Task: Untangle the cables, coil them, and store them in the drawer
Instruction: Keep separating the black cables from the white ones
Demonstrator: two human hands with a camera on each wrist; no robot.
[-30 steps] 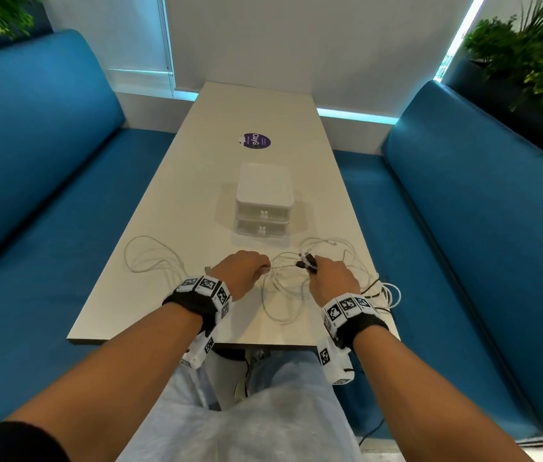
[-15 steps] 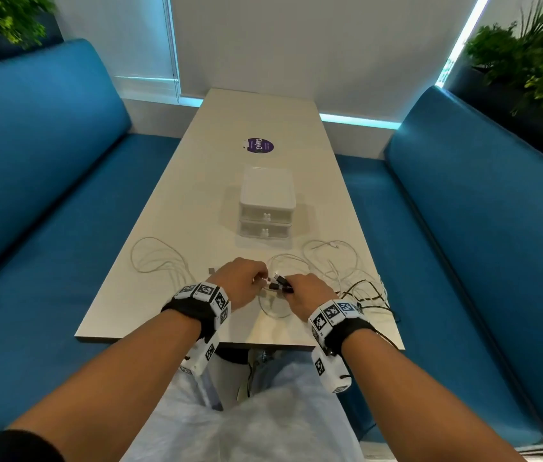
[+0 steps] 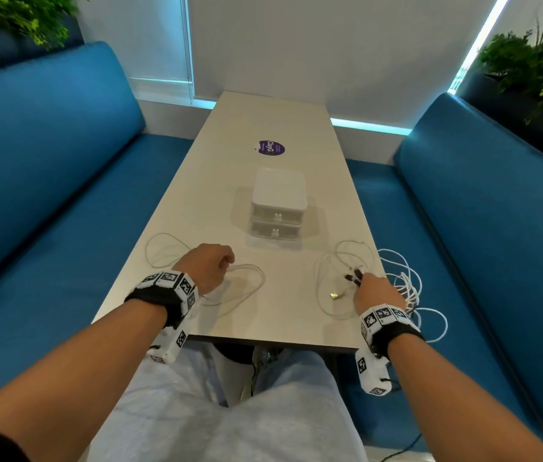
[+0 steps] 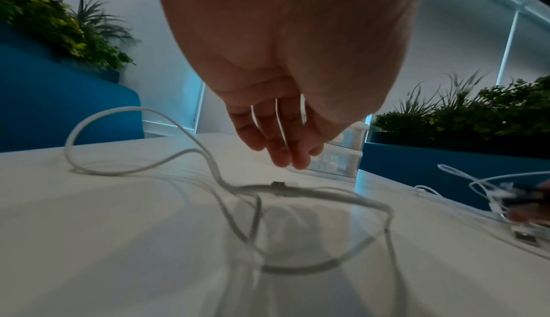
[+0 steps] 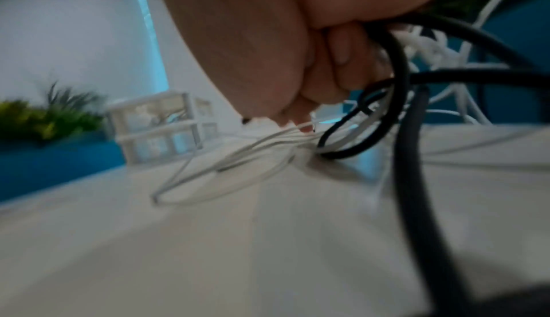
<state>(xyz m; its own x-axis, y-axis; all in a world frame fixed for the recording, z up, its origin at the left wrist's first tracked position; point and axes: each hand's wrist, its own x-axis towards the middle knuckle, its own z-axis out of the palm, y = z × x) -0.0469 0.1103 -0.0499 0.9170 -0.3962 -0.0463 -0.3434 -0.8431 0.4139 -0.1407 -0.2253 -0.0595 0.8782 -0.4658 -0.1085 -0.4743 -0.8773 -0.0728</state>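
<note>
- Half a second ago my two hands were together at the middle of the desk (image 3: pixel 203 201); now they are well apart, the left hand (image 3: pixel 209 269) at the left side and the right hand (image 3: pixel 377 294) at the right edge.
- The white cable (image 3: pixel 246 284) lies now alone in loose loops under and beside my left hand, apart from the other cables.
- In the left wrist view the fingers (image 4: pixel 275 138) of the left hand hang relaxed above this cable and I see nothing in them.
- The fingers (image 5: pixel 342 49) of my right hand are curled and they pinch the black plug (image 3: pixel 356 276); a black cable (image 5: pixel 413 157) and thin white cables run from the fist.
- The rest of the bundle (image 3: pixel 403 285) hangs over the right edge of the desk.
- The drawer unit (image 3: pixel 278 203) stands at the middle of the desk, behind both hands, and both drawers are closed.
</note>
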